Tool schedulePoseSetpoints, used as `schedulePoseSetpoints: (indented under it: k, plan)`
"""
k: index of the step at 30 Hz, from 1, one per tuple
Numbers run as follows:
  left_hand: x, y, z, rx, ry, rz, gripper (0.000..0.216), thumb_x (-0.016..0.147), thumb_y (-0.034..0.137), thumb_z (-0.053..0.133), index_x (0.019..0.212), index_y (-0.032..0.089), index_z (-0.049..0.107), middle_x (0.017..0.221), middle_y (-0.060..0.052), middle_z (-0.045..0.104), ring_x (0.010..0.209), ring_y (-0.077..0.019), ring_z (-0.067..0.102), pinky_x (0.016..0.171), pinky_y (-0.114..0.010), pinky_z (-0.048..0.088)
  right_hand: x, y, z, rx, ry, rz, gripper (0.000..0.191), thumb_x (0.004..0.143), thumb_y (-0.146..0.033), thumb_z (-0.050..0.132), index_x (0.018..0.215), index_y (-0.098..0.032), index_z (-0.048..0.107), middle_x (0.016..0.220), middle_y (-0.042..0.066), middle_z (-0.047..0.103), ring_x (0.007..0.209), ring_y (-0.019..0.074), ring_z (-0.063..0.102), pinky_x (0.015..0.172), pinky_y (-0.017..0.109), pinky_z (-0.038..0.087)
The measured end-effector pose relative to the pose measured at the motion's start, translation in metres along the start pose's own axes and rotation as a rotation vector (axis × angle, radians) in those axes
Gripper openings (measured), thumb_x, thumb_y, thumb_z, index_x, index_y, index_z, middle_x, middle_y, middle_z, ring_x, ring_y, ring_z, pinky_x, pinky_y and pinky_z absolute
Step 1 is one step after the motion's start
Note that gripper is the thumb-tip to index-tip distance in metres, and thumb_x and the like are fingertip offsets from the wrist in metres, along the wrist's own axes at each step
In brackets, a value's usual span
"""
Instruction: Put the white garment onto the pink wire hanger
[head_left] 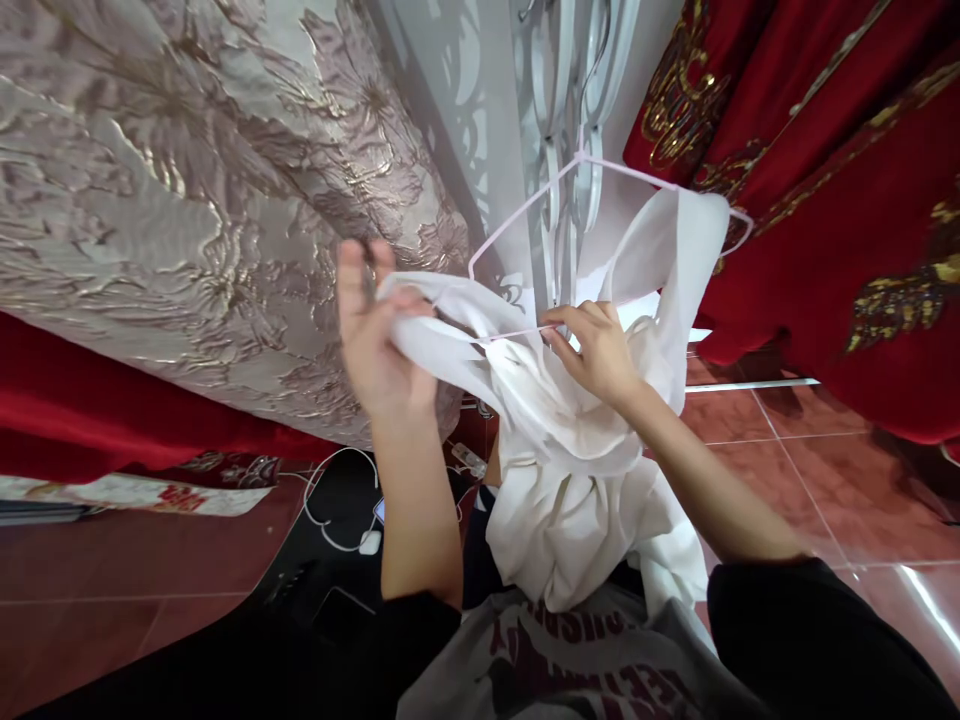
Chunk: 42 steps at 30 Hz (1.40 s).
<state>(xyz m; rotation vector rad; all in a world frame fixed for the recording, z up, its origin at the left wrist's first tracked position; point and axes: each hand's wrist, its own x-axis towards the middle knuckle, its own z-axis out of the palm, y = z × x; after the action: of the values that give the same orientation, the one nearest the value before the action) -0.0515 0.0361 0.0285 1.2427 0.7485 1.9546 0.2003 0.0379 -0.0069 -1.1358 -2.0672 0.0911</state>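
A white garment (pixel 562 540) with wide sheer straps hangs in front of me, gathered in folds over my lap. Its right strap (pixel 697 240) lies over a pale pink hanger (pixel 525 208). My left hand (pixel 386 350), smeared by motion, has the left strap (pixel 442 350) drawn out sideways off the hanger; two fingers stick up while others bend around the cloth. Between thumb and fingertips, my right hand (pixel 596 350) pinches the thin pink lower bar of the hanger, just above the garment's neckline.
Behind the hanger stands a grey scrollwork metal frame (pixel 551 130). Pale embossed floral fabric (pixel 225 200) hangs at left, red gold-embroidered garments (pixel 832 220) at right. Below left, a black surface (pixel 285 590) bears a white cable (pixel 311 490) and charger (pixel 370 542). Red tiles (pixel 810 470) cover the floor.
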Motion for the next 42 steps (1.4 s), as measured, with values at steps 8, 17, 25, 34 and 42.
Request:
schedulePoseSetpoints:
  k: [8,17,25,34,42]
  plan:
    - [-0.042,-0.018,-0.028,-0.127,0.395,-0.171,0.043,0.068,0.008,0.077,0.104,0.028,0.064,0.13,0.002,0.067,0.138,-0.0248,0.054,0.105,-0.037,0.054,-0.007,-0.002,-0.002,0.032,0.028,0.014,0.032,0.104,-0.042,0.046,0.099,-0.023,0.071,0.094,0.003,0.076,0.088,0.0215,0.059,0.091,0.04,0.036]
    - [-0.07,-0.007,0.064,-0.288,0.267,-0.192,0.025,0.087,0.038,0.077,0.093,0.021,0.06,0.074,0.0,0.058,0.069,-0.0136,0.061,0.054,-0.021,0.047,-0.015,-0.031,-0.031,0.157,0.049,-0.082,0.035,0.101,-0.039,0.048,0.131,-0.029,0.064,0.14,0.007,0.065,0.123,0.0264,0.062,0.106,0.05,0.045]
    - [-0.075,-0.013,0.065,-0.336,0.248,-0.155,0.028,0.087,0.039,0.08,0.088,0.021,0.058,0.07,0.002,0.052,0.064,-0.0107,0.055,0.049,-0.016,0.041,-0.018,0.014,-0.079,0.064,0.568,0.424,0.033,0.084,-0.048,0.072,0.1,-0.02,0.064,0.096,0.007,0.063,0.093,0.0223,0.06,0.088,0.044,0.051]
    - [-0.062,-0.012,0.05,-0.252,0.212,-0.167,0.033,0.083,0.042,0.083,0.088,0.022,0.058,0.07,0.002,0.052,0.067,-0.0121,0.057,0.048,-0.016,0.041,0.014,0.006,-0.113,0.405,0.465,0.547,0.043,0.083,-0.028,0.066,0.054,-0.023,0.035,0.053,-0.002,0.029,0.057,0.0119,0.04,0.058,0.031,0.04]
    - [-0.048,-0.008,0.035,-0.258,0.15,-0.188,0.033,0.081,0.041,0.085,0.086,0.021,0.06,0.07,0.002,0.053,0.066,-0.0114,0.058,0.048,-0.015,0.042,0.021,0.057,-0.14,0.598,0.537,0.487,0.019,0.08,-0.042,0.069,0.065,-0.032,0.059,0.064,0.003,0.051,0.066,0.0225,0.055,0.065,0.047,0.051]
